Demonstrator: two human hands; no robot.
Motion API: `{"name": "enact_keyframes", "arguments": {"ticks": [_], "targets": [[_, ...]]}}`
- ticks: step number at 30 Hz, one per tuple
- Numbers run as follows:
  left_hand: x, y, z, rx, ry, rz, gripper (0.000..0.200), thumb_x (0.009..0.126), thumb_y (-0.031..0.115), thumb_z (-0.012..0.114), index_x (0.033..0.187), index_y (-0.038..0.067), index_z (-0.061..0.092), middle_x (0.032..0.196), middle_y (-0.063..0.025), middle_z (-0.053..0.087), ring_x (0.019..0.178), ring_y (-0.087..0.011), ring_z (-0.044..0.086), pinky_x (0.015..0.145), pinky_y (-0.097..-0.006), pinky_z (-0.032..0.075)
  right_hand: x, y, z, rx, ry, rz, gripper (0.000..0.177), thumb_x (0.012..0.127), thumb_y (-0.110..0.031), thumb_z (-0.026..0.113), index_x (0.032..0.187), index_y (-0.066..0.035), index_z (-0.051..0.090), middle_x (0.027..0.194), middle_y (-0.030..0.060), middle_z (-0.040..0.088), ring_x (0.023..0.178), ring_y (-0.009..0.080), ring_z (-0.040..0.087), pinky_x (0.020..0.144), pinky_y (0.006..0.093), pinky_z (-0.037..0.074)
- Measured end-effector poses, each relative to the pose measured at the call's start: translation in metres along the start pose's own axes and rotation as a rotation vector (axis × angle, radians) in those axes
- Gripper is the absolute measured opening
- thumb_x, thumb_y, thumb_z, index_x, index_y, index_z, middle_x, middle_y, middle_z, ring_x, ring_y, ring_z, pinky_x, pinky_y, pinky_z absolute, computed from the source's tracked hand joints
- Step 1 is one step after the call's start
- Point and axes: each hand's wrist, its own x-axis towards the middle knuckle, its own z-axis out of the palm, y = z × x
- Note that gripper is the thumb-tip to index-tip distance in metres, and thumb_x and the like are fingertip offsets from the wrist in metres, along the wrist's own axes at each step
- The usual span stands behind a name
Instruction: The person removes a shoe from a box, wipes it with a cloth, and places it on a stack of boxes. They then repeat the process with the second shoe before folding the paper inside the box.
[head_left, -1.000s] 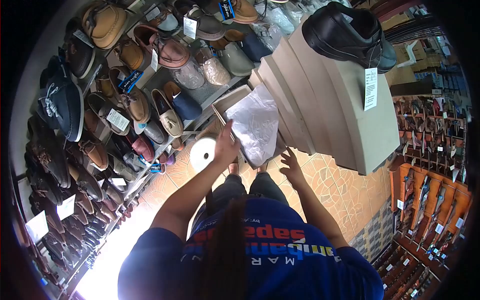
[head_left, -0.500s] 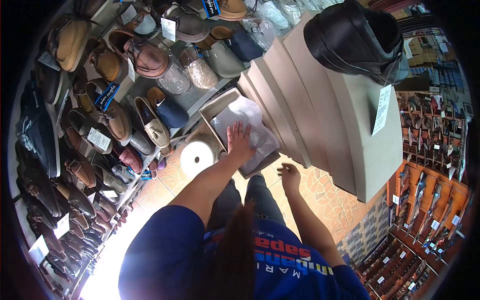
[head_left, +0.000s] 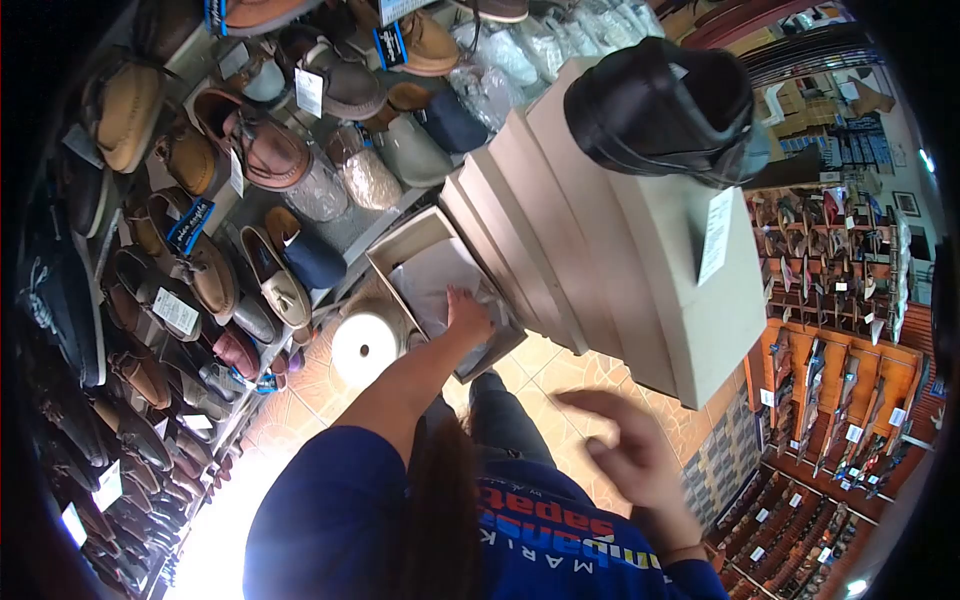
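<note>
My left hand [head_left: 467, 312] reaches down into an open shoebox [head_left: 398, 252] and presses flat on the white tissue paper [head_left: 432, 285] inside it. The box leans against a stack of beige shoeboxes [head_left: 600, 250]. A black shoe [head_left: 655, 110] sits on top of the stack with a white price tag [head_left: 714, 235] hanging from it. My right hand [head_left: 628, 452] is raised near my chest, blurred, with its fingers apart and nothing in it.
Racks of shoes [head_left: 200, 230] fill the wall on the left. A white round object [head_left: 365, 347] stands on the tiled floor [head_left: 560, 375] beside the box. More shoe displays [head_left: 840, 330] line the right side. My legs stand just below the box.
My left hand pushed deeper into the box, flattening the tissue paper. My right hand lifted from beside the box toward my chest. The view shifted left.
</note>
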Motion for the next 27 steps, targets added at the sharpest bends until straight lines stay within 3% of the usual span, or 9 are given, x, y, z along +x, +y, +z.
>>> {"name": "enact_keyframes", "arguments": {"ticks": [3,5,7,9,13,16,19,22,27], "targets": [[-0.023,0.002,-0.002,-0.061,-0.106,0.026,0.051,0.079,0.046,0.052,0.122,0.019,0.056,0.137,-0.0216,0.038,0.131,-0.0395,0.028,0.104,-0.0631,0.007,0.014,-0.067,-0.02,-0.333,0.673,-0.173,0.031,0.091,-0.018,0.047,0.107,0.005,0.059,0.113,0.0183,0.058,0.11,0.0257,0.053,0.099,0.0355,0.036],[-0.047,0.009,0.002,-0.105,0.059,0.038,0.049,0.079,0.045,0.052,0.121,0.02,0.057,0.135,-0.0206,0.041,0.129,-0.0404,0.03,0.104,-0.0647,0.008,0.045,-0.078,-0.046,-0.229,0.686,-0.535,0.032,0.092,-0.013,0.045,0.113,0.01,0.053,0.117,0.0228,0.055,0.113,0.0278,0.052,0.099,0.0366,0.037],[-0.063,0.009,0.005,-0.165,0.172,0.069,0.047,0.079,0.043,0.053,0.12,0.02,0.057,0.134,-0.0195,0.042,0.129,-0.0414,0.031,0.102,-0.0671,0.007,0.079,-0.096,-0.048,-0.281,0.636,-0.542,0.032,0.088,-0.017,0.053,0.112,0.004,0.058,0.106,0.0146,0.062,0.098,0.0176,0.058,0.088,0.0287,0.042],[-0.076,0.012,0.011,-0.249,0.23,0.13,0.046,0.079,0.042,0.053,0.12,0.021,0.057,0.135,-0.0183,0.042,0.129,-0.0425,0.029,0.1,-0.0703,0.007,0.115,-0.092,-0.037,-0.495,0.646,-0.508,0.047,0.082,-0.031,0.064,0.112,0.005,0.057,0.104,0.0175,0.063,0.098,0.021,0.059,0.086,0.0294,0.043],[-0.094,-0.003,-0.014,-0.863,0.015,0.223,0.04,0.082,0.038,0.053,0.115,0.017,0.061,0.129,-0.015,0.049,0.119,-0.033,0.046,0.1,-0.0435,0.035,0.155,-0.079,-0.026,-1.041,0.839,-0.345,0.043,0.074,-0.025,0.07,0.104,0.005,0.059,0.092,0.017,0.064,0.084,0.0265,0.062,0.079,0.0298,0.046],[-0.101,-0.021,-0.03,-1.075,0.07,0.236,0.044,0.083,0.034,0.057,0.124,0.016,0.054,0.121,-0.0109,0.056,0.107,-0.0219,0.057,0.087,-0.0306,0.044,0.13,-0.091,-0.027,-0.625,0.657,-0.427,0.032,0.073,-0.015,0.069,0.098,0.002,0.06,0.084,0.0137,0.064,0.077,0.0219,0.061,0.073,0.0293,0.047],[-0.103,-0.04,-0.034,-1.756,0.174,0.439,0.049,0.087,0.045,0.046,0.12,0.011,0.057,0.124,-0.0095,0.054,0.111,-0.0251,0.051,0.094,-0.037,0.039,0.07,-0.101,-0.003,-0.473,0.487,-0.612,0.03,0.066,-0.006,0.07,0.093,0.001,0.06,0.084,0.0094,0.061,0.078,0.0186,0.059,0.077,0.0291,0.046],[-0.162,-0.059,-0.099,-2.012,0.094,0.528,0.077,0.084,0.067,0.034,0.136,0.01,0.037,0.132,-0.0094,0.046,0.121,-0.0242,0.043,0.102,-0.0416,0.031,0.042,-0.091,0.014,-0.508,0.024,-0.89,0.028,0.057,-0.005,0.073,0.082,-0.003,0.06,0.081,0.0095,0.056,0.083,0.028,0.058,0.103,0.0496,0.028],[-0.207,-0.074,-0.15,-2.656,-0.141,0.951,0.107,0.067,0.087,0.025,0.145,0.014,0.014,0.143,-0.0114,0.032,0.131,-0.0302,0.033,0.108,-0.0449,0.025,0.048,-0.034,0.051,-0.515,-0.298,-0.776,0.025,0.062,-0.007,0.071,0.086,-0.008,0.062,0.083,0.0057,0.054,0.09,0.0248,0.056,0.106,0.0499,0.025]]}}
